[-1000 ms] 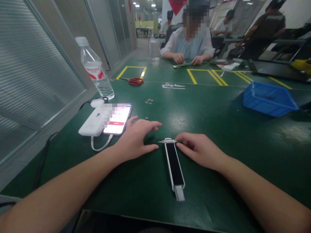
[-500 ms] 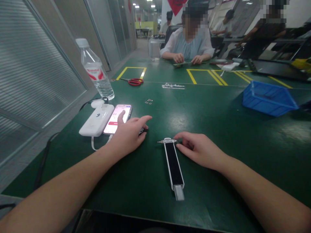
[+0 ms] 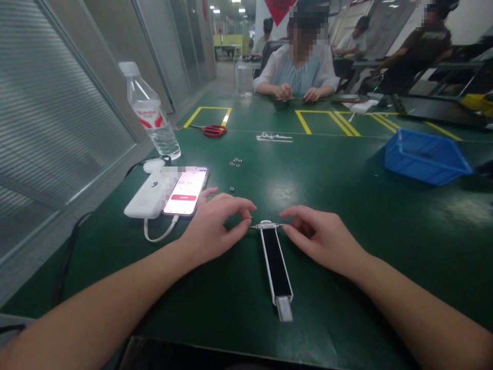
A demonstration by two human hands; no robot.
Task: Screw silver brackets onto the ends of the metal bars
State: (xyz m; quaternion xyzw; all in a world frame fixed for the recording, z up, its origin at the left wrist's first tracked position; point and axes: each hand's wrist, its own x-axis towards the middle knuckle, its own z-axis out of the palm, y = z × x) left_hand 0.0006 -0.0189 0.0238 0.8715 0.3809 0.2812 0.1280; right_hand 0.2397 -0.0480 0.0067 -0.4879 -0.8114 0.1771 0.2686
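The left hand (image 3: 213, 228) and the right hand (image 3: 321, 237) stand apart, and their fingertips come to both sides of the metal tip (image 3: 266, 225) of a white bar with a black face (image 3: 276, 262), which lies between them. I cannot tell if they grip it. A small metal nut (image 3: 232, 189) lies ahead of the left hand, and a smartphone (image 3: 185, 190) lies to its forward left.

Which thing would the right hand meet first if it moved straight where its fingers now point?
The right hand would probably meet the thin silver metal rod on the white-edged black strip; depth is unclear.
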